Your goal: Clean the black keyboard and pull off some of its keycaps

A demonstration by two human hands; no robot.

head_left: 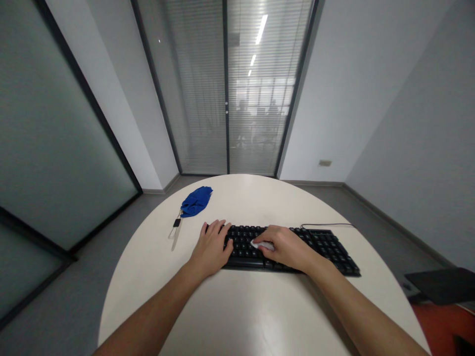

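Note:
A black keyboard point(245, 264) lies across the white round table. My left hand point(211, 249) rests over its left end, with the fingers spread across the keys towards the far edge and the thumb apart on the keys. Near the middle of the keyboard, my right hand point(284, 244) is closed in a pinch on a small white wipe point(264, 244). The wipe is against the keys; part of it is hidden under the fingers, and whether it is cloth or paper I cannot tell.
Left of the keyboard lie a crumpled blue cloth-like item point(196, 201), a black binder clip point(177, 223) and a thin pale stick point(177, 236). The keyboard's cable point(326, 224) runs to the table's right edge. A black and red chair point(440, 286) stands at the lower right.

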